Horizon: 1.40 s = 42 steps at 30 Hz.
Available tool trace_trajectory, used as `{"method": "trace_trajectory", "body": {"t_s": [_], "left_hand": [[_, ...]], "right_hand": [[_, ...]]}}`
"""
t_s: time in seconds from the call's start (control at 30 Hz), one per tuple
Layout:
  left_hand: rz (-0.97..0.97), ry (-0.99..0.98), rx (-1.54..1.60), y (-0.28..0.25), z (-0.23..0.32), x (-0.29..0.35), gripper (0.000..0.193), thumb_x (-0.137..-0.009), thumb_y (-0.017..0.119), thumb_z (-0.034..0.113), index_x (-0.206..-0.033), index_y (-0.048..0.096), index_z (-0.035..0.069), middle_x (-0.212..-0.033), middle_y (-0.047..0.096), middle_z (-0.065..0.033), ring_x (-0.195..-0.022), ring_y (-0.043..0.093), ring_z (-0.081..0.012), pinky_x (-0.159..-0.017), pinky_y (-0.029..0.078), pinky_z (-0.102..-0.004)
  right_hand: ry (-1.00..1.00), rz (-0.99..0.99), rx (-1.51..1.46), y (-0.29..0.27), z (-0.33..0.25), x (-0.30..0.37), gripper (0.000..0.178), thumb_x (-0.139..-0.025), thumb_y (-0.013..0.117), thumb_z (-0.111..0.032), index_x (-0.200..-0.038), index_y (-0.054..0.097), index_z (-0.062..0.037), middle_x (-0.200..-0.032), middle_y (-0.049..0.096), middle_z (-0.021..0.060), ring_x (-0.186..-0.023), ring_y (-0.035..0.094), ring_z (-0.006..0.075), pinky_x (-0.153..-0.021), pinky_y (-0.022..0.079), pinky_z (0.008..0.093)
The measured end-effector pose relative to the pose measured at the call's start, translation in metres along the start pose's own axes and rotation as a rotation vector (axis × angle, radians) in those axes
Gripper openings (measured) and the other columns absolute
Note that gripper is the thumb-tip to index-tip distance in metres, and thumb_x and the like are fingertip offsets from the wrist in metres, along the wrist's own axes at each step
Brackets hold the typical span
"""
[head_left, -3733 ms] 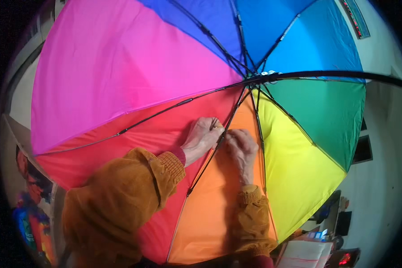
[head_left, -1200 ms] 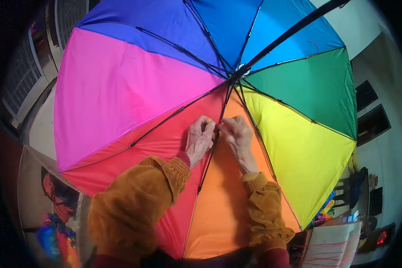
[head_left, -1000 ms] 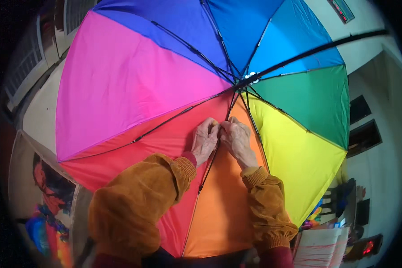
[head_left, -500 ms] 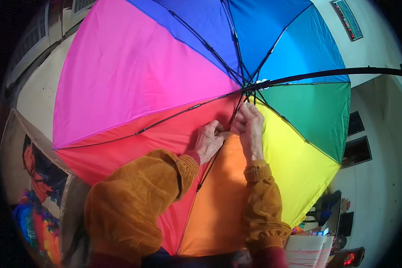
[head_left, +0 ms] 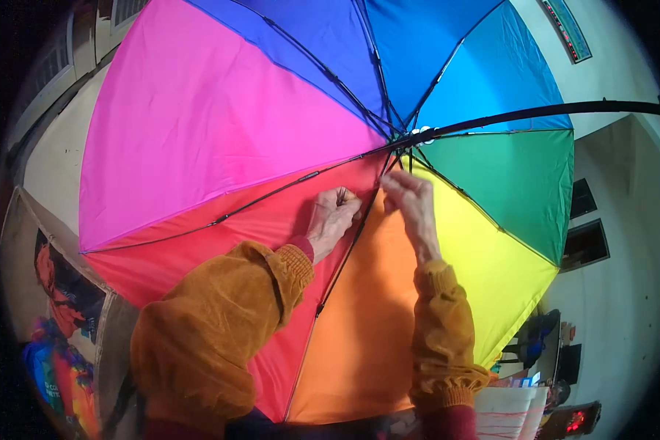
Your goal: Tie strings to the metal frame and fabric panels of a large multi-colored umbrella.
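Observation:
An opened rainbow umbrella (head_left: 198,139), seen from its inner side, fills most of the view, with pink, purple, blue, green, yellow, orange and red panels. Its black shaft (head_left: 535,113) runs off to the right from the hub (head_left: 418,137), where the dark ribs meet. My left hand (head_left: 333,221) is pinched over the red panel, left of the rib (head_left: 342,270) between red and orange. My right hand (head_left: 413,207) has its fingertips together by the same rib, nearer the hub. Anything held in either pinch is too small to make out.
Colourful folded fabric (head_left: 62,374) lies at the lower left beside a brown board edge (head_left: 108,315). White cloth (head_left: 510,411) sits at the lower right. Dark frames (head_left: 585,245) and a lit display panel (head_left: 566,29) hang on the pale wall.
My right hand has drawn slightly away from the hub, and my left hand has shifted left and up. The gap between the hands is wider. The umbrella has moved slightly left in view.

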State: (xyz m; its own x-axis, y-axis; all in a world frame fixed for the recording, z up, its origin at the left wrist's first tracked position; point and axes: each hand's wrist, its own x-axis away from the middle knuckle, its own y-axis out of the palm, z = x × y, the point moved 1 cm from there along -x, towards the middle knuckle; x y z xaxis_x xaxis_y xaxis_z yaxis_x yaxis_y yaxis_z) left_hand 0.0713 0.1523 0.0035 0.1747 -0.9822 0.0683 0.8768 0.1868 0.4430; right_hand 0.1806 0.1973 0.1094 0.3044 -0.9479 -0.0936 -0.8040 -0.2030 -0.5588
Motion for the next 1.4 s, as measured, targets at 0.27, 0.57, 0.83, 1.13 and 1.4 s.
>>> {"method": "trace_trajectory", "body": {"t_s": [0.27, 0.57, 0.83, 1.13, 1.4], "left_hand": [[-0.059, -0.14, 0.26, -0.01, -0.005, -0.002, 0.017, -0.082, 0.061, 0.013, -0.069, 0.051, 0.011, -0.058, 0.05, 0.0029, -0.041, 0.036, -0.0018, -0.033, 0.025, -0.0171], [-0.124, -0.157, 0.165, -0.01, -0.007, -0.003, 0.019, -0.082, 0.062, 0.014, -0.067, 0.051, 0.012, -0.056, 0.048, 0.0046, -0.037, 0.032, -0.001, -0.031, 0.022, -0.0174], [-0.148, -0.088, 0.074, -0.005, -0.008, 0.005, 0.018, -0.082, 0.061, 0.018, -0.067, 0.052, 0.012, -0.056, 0.048, 0.0049, -0.039, 0.035, -0.0005, -0.032, 0.024, -0.017], [-0.214, -0.104, 0.216, -0.008, -0.018, 0.004, 0.016, -0.082, 0.06, 0.021, -0.071, 0.053, 0.01, -0.059, 0.051, 0.0041, -0.044, 0.04, -0.0016, -0.035, 0.027, -0.017], [-0.154, -0.046, 0.178, -0.003, -0.011, 0.009, 0.016, -0.083, 0.06, 0.018, -0.074, 0.05, 0.011, -0.059, 0.046, 0.0057, -0.043, 0.037, -0.0002, -0.034, 0.025, -0.0156]], "right_hand": [[-0.476, -0.076, 0.62, 0.018, 0.026, 0.034, 0.007, -0.073, 0.057, -0.006, -0.071, 0.056, 0.0011, -0.063, 0.052, 0.0172, -0.059, 0.054, 0.0316, -0.056, 0.041, 0.0429], [-0.403, -0.015, 0.547, 0.018, 0.047, 0.036, 0.006, -0.071, 0.055, -0.003, -0.069, 0.055, 0.0019, -0.065, 0.052, 0.0189, -0.062, 0.053, 0.0345, -0.057, 0.041, 0.0428], [-0.344, 0.096, 0.418, 0.028, 0.06, 0.043, 0.01, -0.073, 0.056, 0.001, -0.082, 0.059, 0.0002, -0.071, 0.058, 0.0179, -0.065, 0.058, 0.0309, -0.058, 0.046, 0.0369], [-0.528, 0.14, 0.37, 0.031, 0.068, 0.038, 0.019, -0.076, 0.057, 0.004, -0.094, 0.058, -0.0025, -0.075, 0.06, 0.013, -0.066, 0.06, 0.0236, -0.057, 0.047, 0.0319], [-0.408, 0.174, 0.335, 0.033, 0.077, 0.04, 0.009, -0.081, 0.057, -0.003, -0.09, 0.059, -0.0021, -0.075, 0.062, 0.013, -0.062, 0.061, 0.0238, -0.054, 0.048, 0.0324]]}}
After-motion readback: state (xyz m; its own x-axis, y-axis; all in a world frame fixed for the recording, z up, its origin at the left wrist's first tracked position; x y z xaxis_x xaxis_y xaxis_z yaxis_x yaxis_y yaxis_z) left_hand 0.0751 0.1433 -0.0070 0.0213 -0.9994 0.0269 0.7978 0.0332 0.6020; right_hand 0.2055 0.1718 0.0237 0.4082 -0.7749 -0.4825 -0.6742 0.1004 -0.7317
